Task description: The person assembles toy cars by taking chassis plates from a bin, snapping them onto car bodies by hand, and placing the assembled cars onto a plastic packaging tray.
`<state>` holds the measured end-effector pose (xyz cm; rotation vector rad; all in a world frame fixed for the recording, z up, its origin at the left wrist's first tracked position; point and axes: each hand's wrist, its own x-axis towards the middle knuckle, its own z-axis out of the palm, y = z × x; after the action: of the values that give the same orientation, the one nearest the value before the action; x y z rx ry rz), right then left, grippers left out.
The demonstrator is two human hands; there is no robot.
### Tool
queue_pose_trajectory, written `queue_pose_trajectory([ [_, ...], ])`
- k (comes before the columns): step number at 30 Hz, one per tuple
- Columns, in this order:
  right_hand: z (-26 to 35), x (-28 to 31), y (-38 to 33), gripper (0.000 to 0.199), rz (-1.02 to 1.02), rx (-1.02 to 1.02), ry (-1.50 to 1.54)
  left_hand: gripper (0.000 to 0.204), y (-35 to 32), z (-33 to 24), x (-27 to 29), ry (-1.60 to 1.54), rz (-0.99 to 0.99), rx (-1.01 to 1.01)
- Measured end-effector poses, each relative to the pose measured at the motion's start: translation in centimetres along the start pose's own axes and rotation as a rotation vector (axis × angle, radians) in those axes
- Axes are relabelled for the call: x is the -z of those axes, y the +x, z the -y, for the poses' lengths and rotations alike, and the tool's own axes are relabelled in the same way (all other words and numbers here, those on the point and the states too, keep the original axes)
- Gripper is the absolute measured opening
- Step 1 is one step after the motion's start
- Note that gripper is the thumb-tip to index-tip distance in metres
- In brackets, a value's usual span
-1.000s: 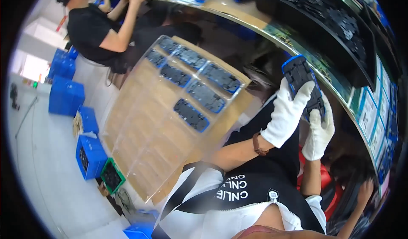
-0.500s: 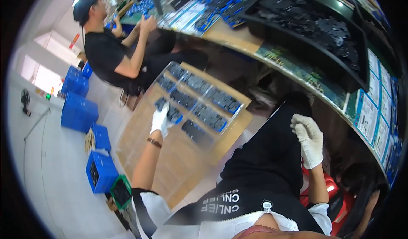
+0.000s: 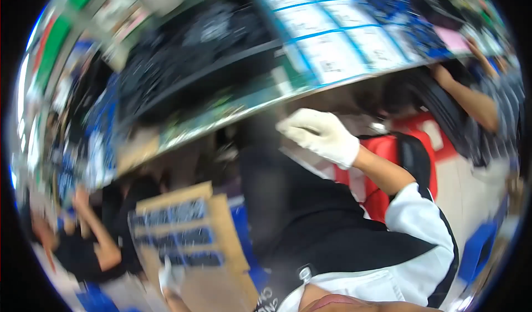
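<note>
My left hand, in a white glove, is at the lower left beside several rows of flat black plastic parts with blue edges. These parts lie on a brown cardboard sheet. Motion blur smears the left fingers, so whether they grip a part cannot be made out. My right hand, also gloved in white, hovers in front of the workbench edge, above my dark-clad leg. Its fingers are curled together with the thumb, and nothing shows in them.
A black bin heaped with dark parts stands on the workbench, beside white sheets with blue borders. A co-worker in black sits at left; another in stripes is at right. A red object lies beyond my right arm.
The view has swung to the right, so the cardboard and left hand now appear at the lower left. My right hand appears higher and farther left in the picture, by the bench edge.
</note>
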<state>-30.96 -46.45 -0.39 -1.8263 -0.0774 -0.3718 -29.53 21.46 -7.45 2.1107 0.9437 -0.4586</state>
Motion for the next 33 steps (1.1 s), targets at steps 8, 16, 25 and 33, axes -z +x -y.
queue_pose_trajectory([
  [8, -2.5, 20.2, -2.9, 0.026, -1.052, 0.239, -1.085, 0.049, -7.4, -10.7, -0.4, 0.407, -0.113, -0.303],
  [16, -13.6, 40.4, -11.6, 0.08, -1.054, -0.389, -1.189, 0.022, -14.5, -18.6, -11.7, 0.107, -0.007, -0.589],
  [25, -13.2, 38.8, -7.3, 0.087, -0.928, -0.481, -1.282, 0.031, -24.1, -20.4, -18.4, -0.21, 0.435, -0.851],
  [33, -10.1, 35.9, -7.9, 0.065, -1.111, -0.284, -0.91, 0.049, -26.2, -26.0, -29.3, -0.429, 0.981, -0.757],
])
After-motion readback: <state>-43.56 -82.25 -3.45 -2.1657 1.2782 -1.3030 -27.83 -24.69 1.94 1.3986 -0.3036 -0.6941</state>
